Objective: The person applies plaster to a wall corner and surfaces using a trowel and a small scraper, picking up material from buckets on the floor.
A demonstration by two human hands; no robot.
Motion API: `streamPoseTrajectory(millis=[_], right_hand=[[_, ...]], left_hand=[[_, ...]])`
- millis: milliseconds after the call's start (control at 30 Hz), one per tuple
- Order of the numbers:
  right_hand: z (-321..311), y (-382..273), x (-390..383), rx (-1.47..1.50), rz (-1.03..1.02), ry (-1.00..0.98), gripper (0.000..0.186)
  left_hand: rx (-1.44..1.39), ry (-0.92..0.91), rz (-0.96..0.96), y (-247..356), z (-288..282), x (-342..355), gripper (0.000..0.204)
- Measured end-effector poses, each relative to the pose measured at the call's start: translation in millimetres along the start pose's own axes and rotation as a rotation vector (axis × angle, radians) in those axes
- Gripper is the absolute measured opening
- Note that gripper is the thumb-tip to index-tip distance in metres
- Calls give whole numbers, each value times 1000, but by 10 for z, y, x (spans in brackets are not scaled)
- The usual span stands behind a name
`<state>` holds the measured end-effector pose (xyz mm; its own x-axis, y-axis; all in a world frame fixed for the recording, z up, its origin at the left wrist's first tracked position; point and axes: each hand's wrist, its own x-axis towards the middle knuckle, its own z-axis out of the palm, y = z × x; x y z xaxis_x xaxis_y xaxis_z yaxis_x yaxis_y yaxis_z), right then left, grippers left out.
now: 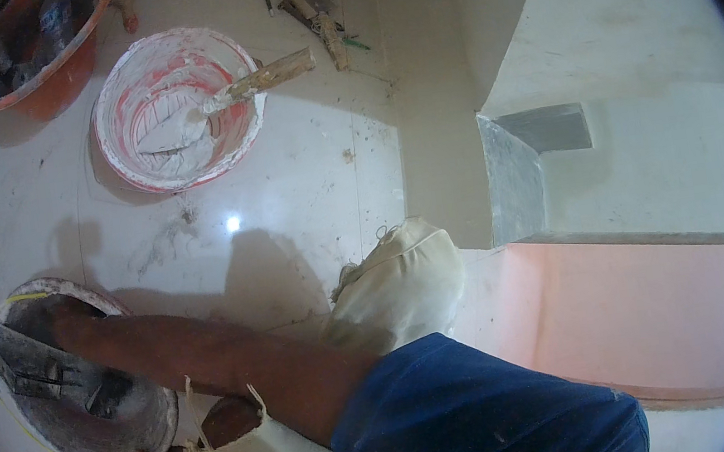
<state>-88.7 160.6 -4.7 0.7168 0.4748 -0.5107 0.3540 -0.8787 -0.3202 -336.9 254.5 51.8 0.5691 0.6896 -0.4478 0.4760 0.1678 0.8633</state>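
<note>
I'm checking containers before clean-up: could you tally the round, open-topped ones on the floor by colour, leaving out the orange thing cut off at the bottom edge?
Orange basin: 1
Red bucket, smeared white: 1
Grey-smeared container: 1
Total: 3

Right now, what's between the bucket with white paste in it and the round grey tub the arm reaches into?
In the head view, just pale floor, with grey smudges and shadow, separates bucket and tub; no object stands between them.
</note>
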Motion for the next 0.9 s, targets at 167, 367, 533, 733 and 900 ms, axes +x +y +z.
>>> streamPoseTrajectory(millis=[167, 367, 533, 733, 900], right_hand=[[10, 55, -41, -1, -7, 32, 50], [37, 88, -124, -11, -16, 104, 51], [18, 77, -167, -20, -39, 187, 51], [52, 85, -272, -52, -35, 312, 52], [-37, 96, -393, -136, -44, 186, 53]], left_hand=[[30, 57, -59, 55, 57, 47, 60], [4, 5, -64, -21, 70, 128, 59], [-9, -17, -61, -71, 30, 199, 59], [-22, -68, -54, -130, 45, 267, 59], [-21, -135, -39, -199, 28, 304, 60]])
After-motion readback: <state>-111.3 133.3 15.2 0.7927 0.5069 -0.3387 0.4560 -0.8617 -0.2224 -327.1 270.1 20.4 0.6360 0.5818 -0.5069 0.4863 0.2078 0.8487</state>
